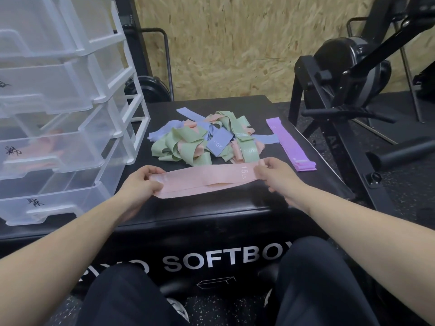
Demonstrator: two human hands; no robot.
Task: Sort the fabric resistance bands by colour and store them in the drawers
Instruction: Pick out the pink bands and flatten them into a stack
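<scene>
Between our fingers the pink band point(202, 182) is pinched taut, left hand point(143, 182) and right hand point(277, 176) each grasping an end, long axis running left-right across mid-frame over the tabletop point(235, 210). We judge the left hand nearer the drawers point(58, 147), at left of frame.

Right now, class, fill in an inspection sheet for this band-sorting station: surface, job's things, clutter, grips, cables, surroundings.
Surface: black soft box, padded top, carries everything.
Job's things: pink band marked 15 LB, stretched flat at the front edge; mixed pile of green, blue and pink bands behind it; purple bands stacked neatly at the right; clear drawer unit on the left, drawers pulled open, pink fabric in one.
Clutter: nothing seen.
Grips: left hand and right hand each pinch one end of the pink band.
Cables: nothing seen.
Surroundings: black exercise machine at right, chipboard wall behind.
</scene>
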